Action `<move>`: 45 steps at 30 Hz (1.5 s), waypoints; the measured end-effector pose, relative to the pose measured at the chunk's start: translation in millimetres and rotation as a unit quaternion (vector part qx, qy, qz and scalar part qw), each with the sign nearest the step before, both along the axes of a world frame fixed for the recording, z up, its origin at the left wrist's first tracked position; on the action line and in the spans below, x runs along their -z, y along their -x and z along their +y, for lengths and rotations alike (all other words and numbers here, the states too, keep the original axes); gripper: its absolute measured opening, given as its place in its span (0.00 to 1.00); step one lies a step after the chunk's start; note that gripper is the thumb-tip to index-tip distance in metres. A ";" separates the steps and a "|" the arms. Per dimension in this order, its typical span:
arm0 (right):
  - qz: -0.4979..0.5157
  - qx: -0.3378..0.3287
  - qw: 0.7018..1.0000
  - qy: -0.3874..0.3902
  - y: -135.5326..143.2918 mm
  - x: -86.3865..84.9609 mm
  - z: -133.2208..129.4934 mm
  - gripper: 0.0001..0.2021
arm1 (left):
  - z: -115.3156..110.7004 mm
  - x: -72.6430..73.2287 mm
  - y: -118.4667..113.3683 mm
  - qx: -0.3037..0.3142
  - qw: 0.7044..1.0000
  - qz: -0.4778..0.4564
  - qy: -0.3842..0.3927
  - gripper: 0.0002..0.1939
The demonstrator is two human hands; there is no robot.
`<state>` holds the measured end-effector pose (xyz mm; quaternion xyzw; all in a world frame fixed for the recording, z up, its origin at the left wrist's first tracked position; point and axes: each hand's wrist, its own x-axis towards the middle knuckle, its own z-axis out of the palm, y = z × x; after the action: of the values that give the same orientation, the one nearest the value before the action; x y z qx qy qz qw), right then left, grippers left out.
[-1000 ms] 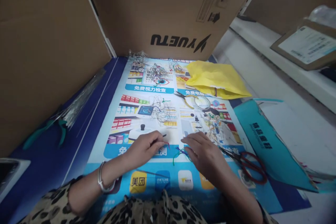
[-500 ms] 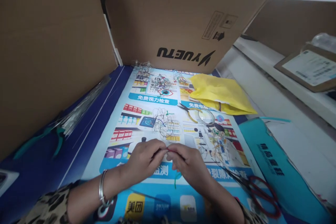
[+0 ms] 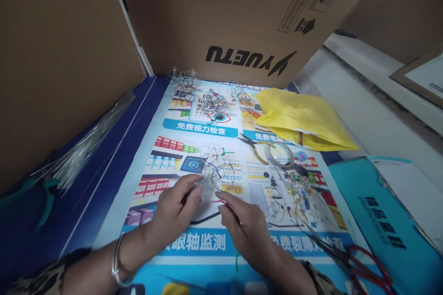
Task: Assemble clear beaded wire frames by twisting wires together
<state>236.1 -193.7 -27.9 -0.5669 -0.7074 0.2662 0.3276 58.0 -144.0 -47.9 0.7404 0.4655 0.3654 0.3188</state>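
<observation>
My left hand (image 3: 175, 212) reaches forward over a printed poster (image 3: 162, 244), its fingertips at the near edge of a tangle of thin wire pieces (image 3: 218, 168). My right hand (image 3: 242, 228) pinches a short red wire piece (image 3: 218, 201) between thumb and forefinger, just right of the left hand. A green wire end (image 3: 236, 262) shows below the right palm. A silver bracelet (image 3: 116, 262) circles my left wrist.
Cardboard walls (image 3: 62, 55) close the left and back. A bundle of straight wires (image 3: 86, 145) and green-handled pliers (image 3: 44, 193) lie left. Yellow bag (image 3: 304, 117), yellow-handled pliers (image 3: 254, 147), tape ring (image 3: 282, 154), more wire pieces (image 3: 297, 193), red scissors (image 3: 367, 262) and teal bag (image 3: 387, 226) lie right.
The hands met over the red wire piece, then parted; my left hand moved forward to the wire tangle while the right keeps the red piece. The view shifted closer.
</observation>
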 end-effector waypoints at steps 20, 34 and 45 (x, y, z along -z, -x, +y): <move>0.394 0.051 0.882 0.253 29.4 -2.6 3.2 0.30 | 16.2 9.7 -7.7 -0.010 0.976 0.092 -0.197 0.10; 0.488 0.026 0.838 0.243 16.3 -2.8 4.8 0.14 | 12.9 -12.3 -8.2 0.005 0.979 0.055 -0.196 0.08; 0.382 0.050 0.897 0.219 9.8 -7.6 1.0 0.13 | 3.6 -17.9 -13.5 0.003 0.991 0.037 -0.125 0.05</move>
<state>226.3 -192.7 -20.3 -0.5137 -0.4226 0.5937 0.4528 71.5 -140.4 -30.0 0.7892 0.4251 0.3918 0.2071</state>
